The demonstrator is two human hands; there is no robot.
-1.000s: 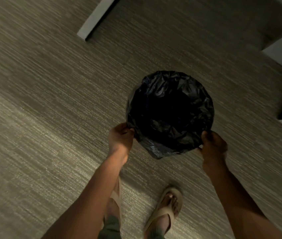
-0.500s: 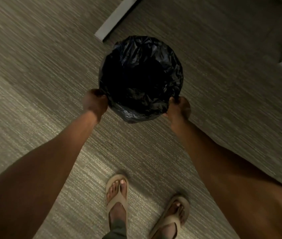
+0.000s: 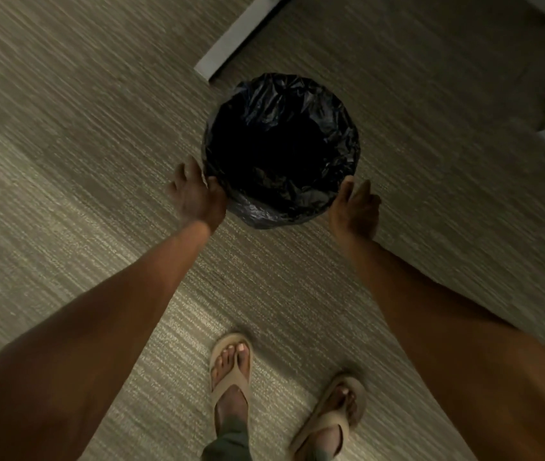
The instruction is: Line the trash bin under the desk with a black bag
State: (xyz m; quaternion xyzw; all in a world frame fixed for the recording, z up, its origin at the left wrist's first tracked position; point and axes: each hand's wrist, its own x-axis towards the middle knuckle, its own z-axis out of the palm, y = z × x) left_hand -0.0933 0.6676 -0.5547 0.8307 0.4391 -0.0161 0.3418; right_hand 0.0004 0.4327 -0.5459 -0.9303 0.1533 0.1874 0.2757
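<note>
Sandals (image 3: 231, 367) nearest, on striped carpet (image 3: 64, 161). Farther out, L hand (image 3: 194, 194) w/ fingers spread, touching near-left rim of black bag (image 3: 281, 104); R hand (image 3: 357, 204) flat, fingers loose, against near-right side. Bag lining round bin, upright on carpet. Beyond, pale desk panel (image 3: 231, 41).

— What colour is the bag (image 3: 281, 134)?

— Black and glossy, with grey-white glints along its creases; the inside is a flat, deep black.

— And the carpet (image 3: 81, 134)?

— Grey-beige, patterned with fine streaks of lighter and darker thread, paler in a band near the feet.

— The footwear?

— Tan sandals (image 3: 231, 371), with pale pink toenails showing on one foot.

— Anything else?

— A pale grey-white desk leg (image 3: 231, 41) at the top, and dark olive-green trouser hems (image 3: 227, 444) at the bottom edge.
</note>
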